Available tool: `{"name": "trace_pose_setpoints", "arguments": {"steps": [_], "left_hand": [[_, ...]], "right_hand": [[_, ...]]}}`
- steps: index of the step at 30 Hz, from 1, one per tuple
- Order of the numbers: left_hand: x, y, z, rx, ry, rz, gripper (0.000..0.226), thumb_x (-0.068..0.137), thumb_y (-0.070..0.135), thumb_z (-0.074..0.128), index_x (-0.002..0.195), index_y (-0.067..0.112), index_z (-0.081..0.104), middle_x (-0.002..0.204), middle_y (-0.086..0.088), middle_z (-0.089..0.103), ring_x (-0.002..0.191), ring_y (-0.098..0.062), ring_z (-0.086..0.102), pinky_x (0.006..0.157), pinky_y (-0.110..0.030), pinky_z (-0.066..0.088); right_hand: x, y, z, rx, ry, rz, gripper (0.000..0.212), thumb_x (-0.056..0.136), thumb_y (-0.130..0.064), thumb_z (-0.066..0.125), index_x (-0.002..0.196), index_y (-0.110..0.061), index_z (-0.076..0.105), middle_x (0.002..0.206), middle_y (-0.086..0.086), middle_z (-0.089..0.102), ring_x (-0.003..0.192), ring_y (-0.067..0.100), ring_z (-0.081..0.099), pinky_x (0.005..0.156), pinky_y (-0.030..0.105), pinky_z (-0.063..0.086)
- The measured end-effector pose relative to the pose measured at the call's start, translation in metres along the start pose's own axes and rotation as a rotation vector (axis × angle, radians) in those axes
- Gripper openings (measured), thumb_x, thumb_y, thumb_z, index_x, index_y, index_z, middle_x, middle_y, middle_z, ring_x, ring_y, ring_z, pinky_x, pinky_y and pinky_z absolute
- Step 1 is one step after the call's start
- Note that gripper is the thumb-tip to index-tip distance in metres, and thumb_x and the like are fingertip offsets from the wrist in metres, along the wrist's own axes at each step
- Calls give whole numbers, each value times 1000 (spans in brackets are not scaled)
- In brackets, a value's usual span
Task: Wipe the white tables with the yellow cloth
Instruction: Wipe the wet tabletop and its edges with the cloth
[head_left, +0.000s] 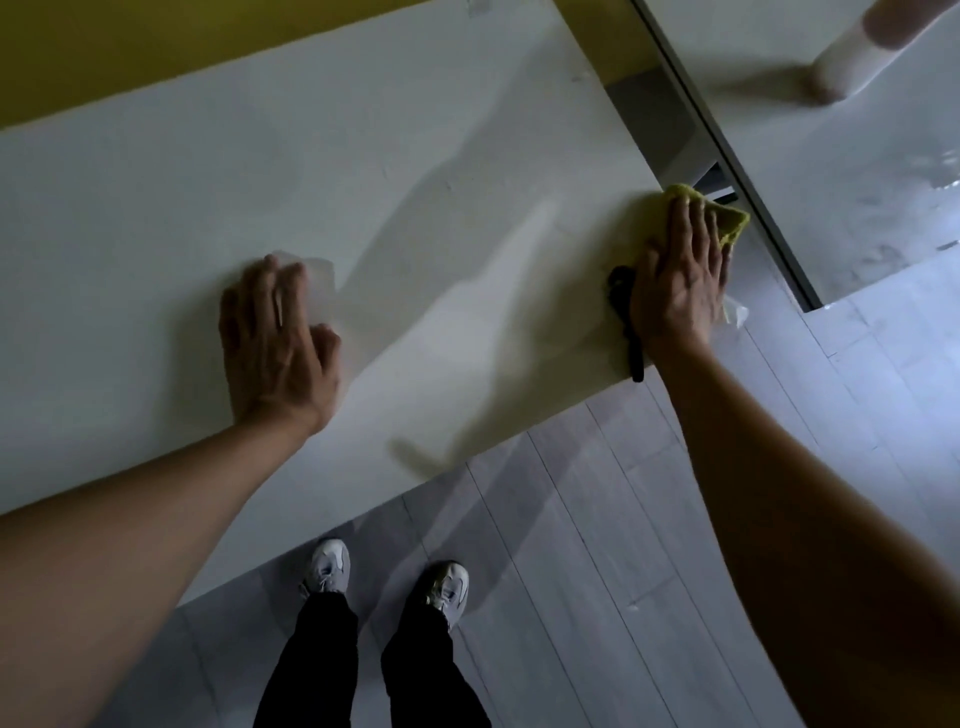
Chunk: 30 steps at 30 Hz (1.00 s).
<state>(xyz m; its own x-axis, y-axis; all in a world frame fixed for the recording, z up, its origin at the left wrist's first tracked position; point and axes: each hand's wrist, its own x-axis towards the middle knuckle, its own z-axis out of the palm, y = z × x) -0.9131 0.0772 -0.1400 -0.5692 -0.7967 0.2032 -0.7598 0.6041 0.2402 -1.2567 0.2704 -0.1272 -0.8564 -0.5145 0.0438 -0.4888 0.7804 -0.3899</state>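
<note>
Both forearms reach out over the table (363, 171). Left hand (278, 340) lies flat on the white top, fingers relaxed, gripping nothing. Right hand (678, 283) presses the cloth (730, 223) down with straight fingers at the table's right corner, yellow fabric poking out past the fingertips. A black strap (631, 332) sits by that wrist. Below, two pale shoes (330, 566) stand on grey floor (597, 545); a second table (857, 171) lies just beside, right.

Grey plank floor (597, 545) below; two pale sneakers (328, 566) w/ black trousers (311, 665). Yellow wall (130, 47) at top. Black strap (631, 332) near desk edge.
</note>
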Motion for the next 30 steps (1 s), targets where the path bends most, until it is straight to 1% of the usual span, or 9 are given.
{"name": "trace_pose_setpoints", "arguments": {"steps": [4,9,13,16,19,22,25,28,30], "left_hand": [[1,0,3,-19,-4,-4,64,94,26,38,155,3,38,162,-24,35,150,-44,32,126,-57,19],[2,-2,3,-78,4,-10,63,95,24,38,154,1,40,161,-23,37,151,-42,32,128,-56,16],[0,-6,1,-216,57,-26,62,97,23,36,153,-4,39,160,-25,39,150,-41,35,126,-57,23],[2,-11,-1,-257,70,-85,65,101,32,33,155,-5,37,160,-27,38,149,-42,36,125,-55,25],[2,-11,1,-198,61,-58,60,99,25,36,151,-6,41,158,-25,41,146,-42,38,127,-53,23],[1,-9,1,-157,64,-65,59,95,16,37,149,-7,43,156,-25,43,147,-42,39,127,-52,22],[2,-7,2,-125,68,-65,58,97,16,36,150,-8,41,156,-26,42,147,-43,38,128,-51,21],[1,-6,2,-128,73,-56,58,97,15,36,150,-9,41,156,-28,42,146,-46,39,127,-53,22],[1,-4,1,-138,76,-59,59,97,15,36,150,-10,41,156,-28,42,147,-46,38,126,-55,23]], "right_hand": [[-11,-36,13,45,1,-53,65,100,-39,29,161,-21,15,169,2,12,156,20,6,127,43,2],[-61,-127,48,108,-118,-402,68,95,-38,31,159,-15,25,166,6,22,154,23,14,127,44,5],[-123,-195,76,101,-222,-690,75,91,-46,50,157,-16,31,164,7,27,154,23,16,126,49,7],[-129,-210,87,145,-190,-837,57,102,-39,49,154,-18,39,161,3,36,153,19,23,125,48,14],[-104,-196,87,109,-202,-914,62,97,-39,54,154,-19,39,161,5,35,152,21,24,125,49,13],[-59,-166,78,133,-143,-740,70,88,-36,52,153,-14,41,160,10,36,151,27,27,125,53,14],[-3,-118,58,77,-61,-436,60,99,-32,45,157,-24,34,163,5,31,152,26,21,126,49,13],[43,-80,36,36,-21,-167,62,99,-41,34,159,-31,23,167,-1,22,154,23,15,126,48,10],[59,-76,31,9,18,-88,64,99,-48,26,160,-30,22,167,-2,20,155,20,14,126,47,9]]}}
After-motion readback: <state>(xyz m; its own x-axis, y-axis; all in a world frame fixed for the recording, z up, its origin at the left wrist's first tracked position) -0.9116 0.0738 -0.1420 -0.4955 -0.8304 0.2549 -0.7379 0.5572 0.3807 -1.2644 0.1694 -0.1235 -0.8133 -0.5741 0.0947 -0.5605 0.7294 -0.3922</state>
